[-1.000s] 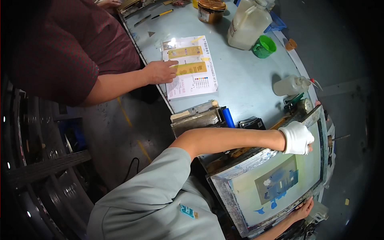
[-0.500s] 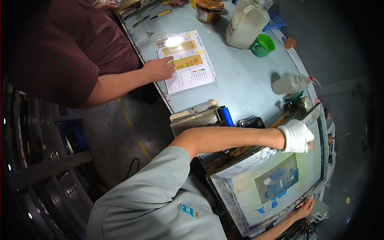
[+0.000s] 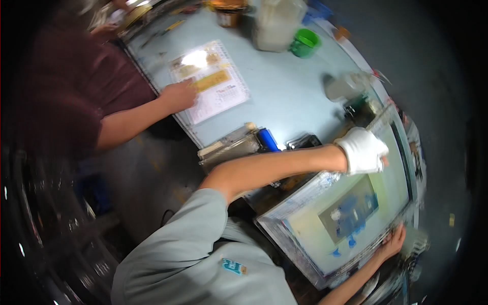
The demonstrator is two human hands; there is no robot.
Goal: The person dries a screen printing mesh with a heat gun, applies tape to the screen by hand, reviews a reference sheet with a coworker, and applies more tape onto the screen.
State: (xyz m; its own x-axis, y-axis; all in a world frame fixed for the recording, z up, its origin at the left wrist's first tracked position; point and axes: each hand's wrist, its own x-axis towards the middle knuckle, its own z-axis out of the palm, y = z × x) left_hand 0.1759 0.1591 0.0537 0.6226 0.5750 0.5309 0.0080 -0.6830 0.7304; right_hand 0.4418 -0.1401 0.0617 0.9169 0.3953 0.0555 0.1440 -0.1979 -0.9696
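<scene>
A screen printing frame (image 3: 290,244) lies tilted before me, its pale mesh carrying a grey rectangle with blue ink smears (image 3: 351,211). My left hand (image 3: 362,151) wears a white glove with bare fingertips and is over the upper part of the mesh. Its fingers are curled closed; what they hold, if anything, is hidden. Bare, my right hand (image 3: 390,244) grips the frame's lower right edge, fingers bent against it. The view is blurred by motion.
Across the table (image 3: 284,96), a co-worker's hand (image 3: 179,95) touches a printed sheet (image 3: 218,104). A large jug (image 3: 278,25), a green cup (image 3: 305,42) and a squeeze bottle (image 3: 345,86) stand farther off. A blue-handled tool (image 3: 268,140) lies beside my left forearm.
The whole view has shifted, so the table and frame appear farther left and higher. Both my hands stay at about the same places on the frame. The co-worker's hand remains at the sheet.
</scene>
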